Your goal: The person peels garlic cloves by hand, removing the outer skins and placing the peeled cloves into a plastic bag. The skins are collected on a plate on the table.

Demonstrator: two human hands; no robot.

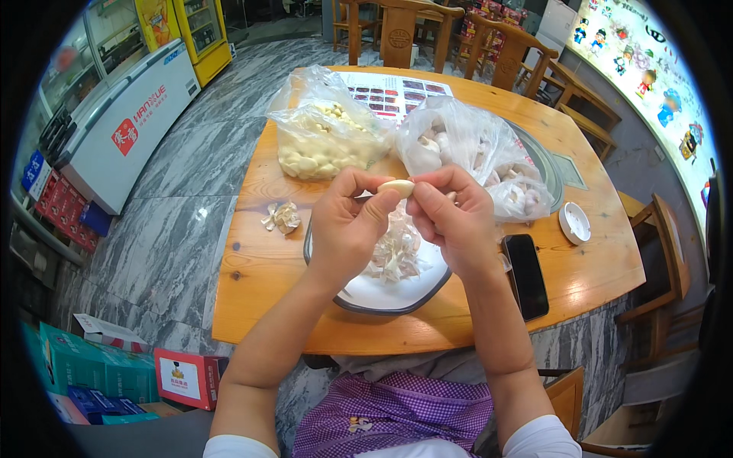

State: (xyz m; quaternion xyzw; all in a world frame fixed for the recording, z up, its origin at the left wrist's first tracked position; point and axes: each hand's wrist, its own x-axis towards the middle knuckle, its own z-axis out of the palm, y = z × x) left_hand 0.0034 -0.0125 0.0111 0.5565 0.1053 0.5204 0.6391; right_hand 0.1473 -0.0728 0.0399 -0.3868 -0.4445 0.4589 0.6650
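Note:
A pale garlic clove [396, 188] is pinched between the fingertips of my left hand [354, 220] and my right hand [456, 214]. Both hands are raised over a white plate with a dark rim [378, 295], where a pile of papery garlic skins [395, 252] lies. Tucked in the curled fingers of my right hand is something small, mostly hidden. Beyond my left hand sits a clear plastic bag of peeled cloves [320, 149]. Another plastic bag [458, 137], behind my right hand, contains whole garlic bulbs [426, 151].
A black smartphone [525, 277] and a small white dish [574, 223] lie to the right on the wooden table [257, 303]. On the left is a dry garlic scrap [283, 217]. A printed picture sheet [395, 94] and a round metal tray [544, 163] are at the back.

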